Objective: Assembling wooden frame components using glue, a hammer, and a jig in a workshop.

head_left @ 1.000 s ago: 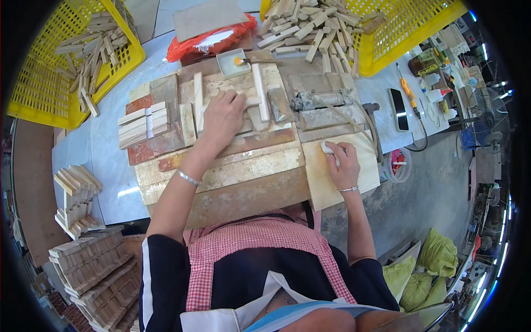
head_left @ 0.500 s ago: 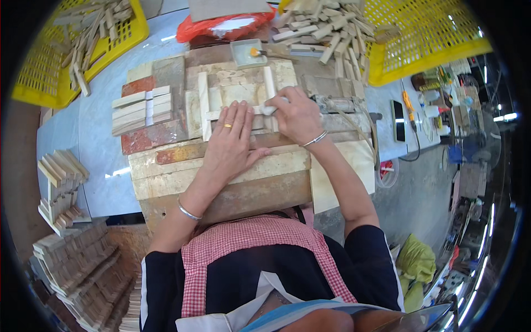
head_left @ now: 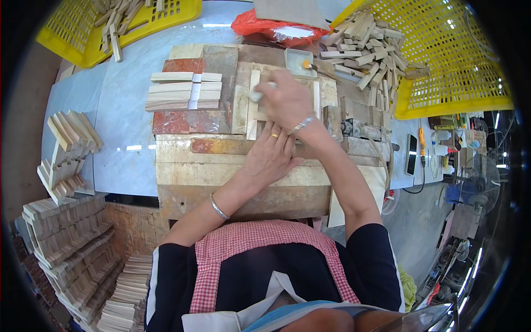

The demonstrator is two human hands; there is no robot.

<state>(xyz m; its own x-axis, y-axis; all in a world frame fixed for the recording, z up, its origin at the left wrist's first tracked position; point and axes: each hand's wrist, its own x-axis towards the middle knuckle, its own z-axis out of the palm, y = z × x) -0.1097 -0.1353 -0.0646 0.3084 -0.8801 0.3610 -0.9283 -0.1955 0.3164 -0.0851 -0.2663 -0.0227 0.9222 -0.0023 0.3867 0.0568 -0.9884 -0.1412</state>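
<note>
On the worn wooden work board, two pale upright wooden strips, a left strip and a right strip, stand apart from each other. My right hand is closed round a small whitish wad, smeared by motion, over the left strip. Its forearm reaches in from the right, and the hand passes above the fingertips of the left. Lying flat with fingers stretched, my left hand presses at the lower side of the strips. A crosspiece between them is mostly hidden by my hands.
Grooved wooden pieces lie left of the strips. Behind are a small tray with a yellow-tipped tool, a red plastic bag and a heap of wood pieces. Yellow baskets flank the table; stacked wood stands left.
My right hand has moved from the right end of the crosspiece to the left strip, carrying the whitish wad. My left hand stays flat, now lower by the strips. The whole view has shifted.
</note>
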